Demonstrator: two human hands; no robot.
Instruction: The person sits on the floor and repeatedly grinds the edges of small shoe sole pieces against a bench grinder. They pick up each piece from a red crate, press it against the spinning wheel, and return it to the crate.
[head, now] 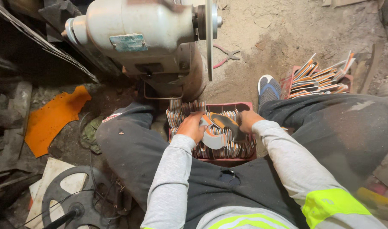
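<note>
With your left hand [192,126] and right hand [247,120] both pinching shoe soles [221,127] over the red crate [228,107] between your knees, keep them fanned apart, clear of the grinder disc [209,40].

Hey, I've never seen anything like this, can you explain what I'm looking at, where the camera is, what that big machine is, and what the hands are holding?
The camera sits on a seated person's head, looking down past their knees. Between the legs stands a red crate packed with thin flat pieces on edge. The left hand and right hand reach into it, together holding a few curved, sole-shaped pieces. Ahead is a pale motor-driven machine with a thin disc on its shaft. A second crate of similar pieces, red-handled pliers and an orange scrap lie on the dirt floor.
</note>
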